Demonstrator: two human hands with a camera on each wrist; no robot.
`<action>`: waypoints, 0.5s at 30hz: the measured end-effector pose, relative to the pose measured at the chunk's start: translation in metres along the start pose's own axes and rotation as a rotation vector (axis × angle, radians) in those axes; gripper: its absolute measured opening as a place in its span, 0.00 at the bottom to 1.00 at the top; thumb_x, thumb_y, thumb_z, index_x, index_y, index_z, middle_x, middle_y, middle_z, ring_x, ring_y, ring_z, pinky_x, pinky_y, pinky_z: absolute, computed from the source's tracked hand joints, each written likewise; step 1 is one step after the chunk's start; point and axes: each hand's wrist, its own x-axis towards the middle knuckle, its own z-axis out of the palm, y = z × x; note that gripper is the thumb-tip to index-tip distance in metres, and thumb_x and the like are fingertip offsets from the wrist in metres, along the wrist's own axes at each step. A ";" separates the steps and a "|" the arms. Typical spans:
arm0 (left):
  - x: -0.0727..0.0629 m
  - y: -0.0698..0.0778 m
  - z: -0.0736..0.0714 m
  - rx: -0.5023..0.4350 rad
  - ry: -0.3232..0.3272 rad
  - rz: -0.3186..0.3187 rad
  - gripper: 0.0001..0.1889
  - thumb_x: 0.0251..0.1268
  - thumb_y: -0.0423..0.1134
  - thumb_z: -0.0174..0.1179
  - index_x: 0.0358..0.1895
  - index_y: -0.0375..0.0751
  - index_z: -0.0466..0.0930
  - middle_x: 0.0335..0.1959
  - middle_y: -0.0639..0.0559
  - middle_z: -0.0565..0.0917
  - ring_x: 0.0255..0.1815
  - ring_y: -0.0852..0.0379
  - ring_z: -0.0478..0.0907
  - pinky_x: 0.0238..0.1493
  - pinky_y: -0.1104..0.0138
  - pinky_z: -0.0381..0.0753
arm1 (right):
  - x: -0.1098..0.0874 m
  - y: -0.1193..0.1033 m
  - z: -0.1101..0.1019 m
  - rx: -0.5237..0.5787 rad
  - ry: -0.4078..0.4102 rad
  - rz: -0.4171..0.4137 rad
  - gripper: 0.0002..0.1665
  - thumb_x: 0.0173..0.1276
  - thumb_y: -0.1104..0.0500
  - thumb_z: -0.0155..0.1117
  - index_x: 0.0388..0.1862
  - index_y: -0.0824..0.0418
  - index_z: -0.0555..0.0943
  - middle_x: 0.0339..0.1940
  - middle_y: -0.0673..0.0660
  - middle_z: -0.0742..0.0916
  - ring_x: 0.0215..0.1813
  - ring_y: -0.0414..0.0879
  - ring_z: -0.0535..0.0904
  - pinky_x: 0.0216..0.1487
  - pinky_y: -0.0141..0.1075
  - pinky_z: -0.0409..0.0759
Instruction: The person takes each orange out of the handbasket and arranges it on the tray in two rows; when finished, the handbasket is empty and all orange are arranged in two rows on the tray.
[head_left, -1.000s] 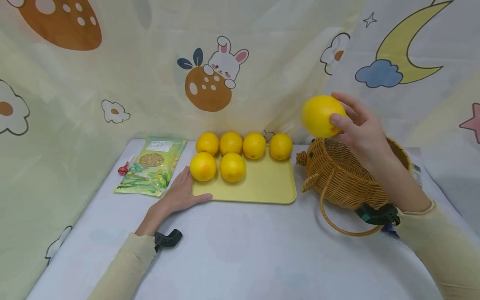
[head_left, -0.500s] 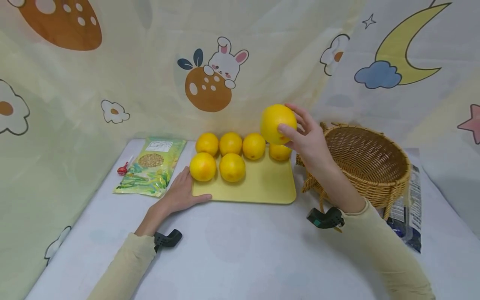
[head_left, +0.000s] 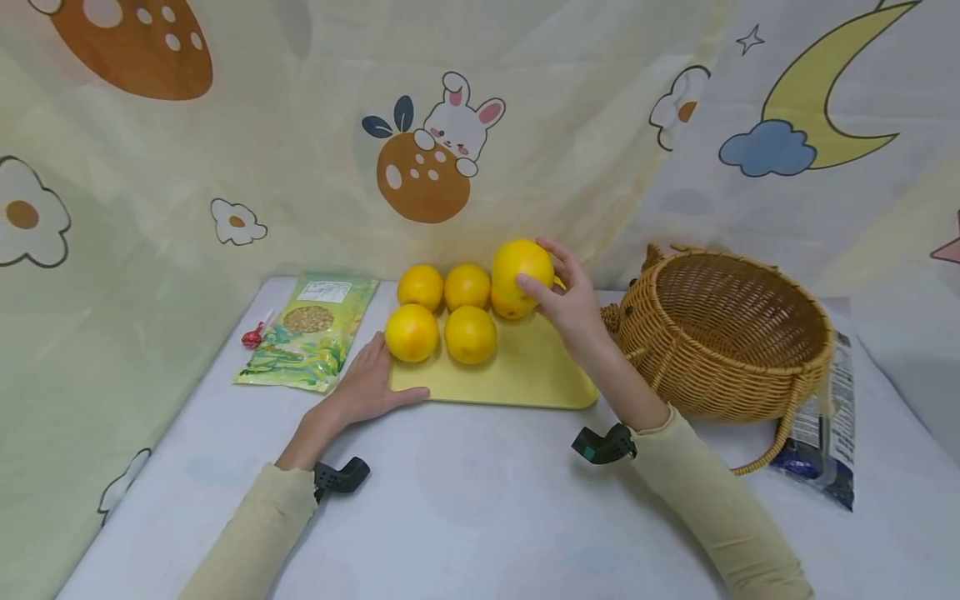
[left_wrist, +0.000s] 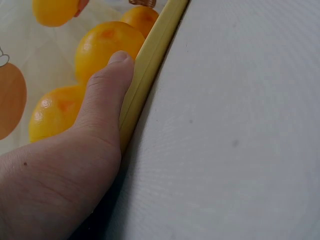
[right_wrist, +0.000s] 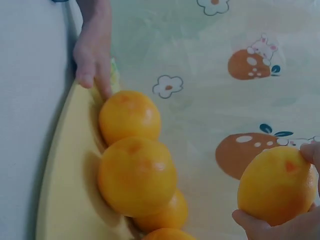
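My right hand [head_left: 576, 315] holds an orange [head_left: 521, 265] between thumb and fingers, above the back right of a yellow tray [head_left: 525, 379]. In the right wrist view the same orange [right_wrist: 275, 187] hangs apart from the others. On the tray, two oranges [head_left: 470, 335] sit in front and a row stands behind. The held orange partly covers a back-row orange [head_left: 512, 307], and the hand hides most of another. My left hand [head_left: 366, 385] rests at the tray's front left corner, fingers along the left side. In the left wrist view its thumb [left_wrist: 107, 92] lies along the tray's rim.
A wicker basket [head_left: 723, 375] with a rope handle stands right of the tray, partly over a dark packet [head_left: 832, 442]. To the left lie a green bag of grain [head_left: 307, 333] and a red lollipop [head_left: 252, 337]. A patterned cloth [head_left: 300, 167] hangs behind.
The right hand has carried the orange leftward and down, from above the basket to above the tray's back row. The left hand stays at the tray's corner. The view has shifted slightly.
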 end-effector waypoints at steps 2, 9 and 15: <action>0.001 0.000 0.001 0.000 0.003 0.005 0.63 0.50 0.75 0.58 0.79 0.41 0.35 0.80 0.38 0.37 0.81 0.39 0.34 0.79 0.45 0.39 | 0.001 0.006 0.001 -0.013 0.006 0.013 0.37 0.66 0.57 0.66 0.72 0.42 0.64 0.66 0.57 0.71 0.54 0.45 0.75 0.47 0.30 0.79; 0.001 0.000 0.000 0.001 -0.004 0.001 0.63 0.50 0.76 0.56 0.79 0.42 0.35 0.80 0.39 0.37 0.81 0.41 0.33 0.79 0.45 0.38 | 0.002 0.021 0.007 -0.058 0.009 0.040 0.39 0.66 0.60 0.64 0.74 0.41 0.63 0.67 0.61 0.68 0.57 0.48 0.73 0.48 0.28 0.81; 0.000 -0.001 0.001 -0.001 0.003 0.002 0.63 0.50 0.76 0.57 0.79 0.40 0.36 0.80 0.37 0.37 0.81 0.39 0.34 0.79 0.45 0.39 | 0.000 0.034 0.011 -0.100 0.016 0.076 0.39 0.64 0.61 0.65 0.73 0.47 0.64 0.68 0.61 0.69 0.59 0.51 0.71 0.53 0.35 0.77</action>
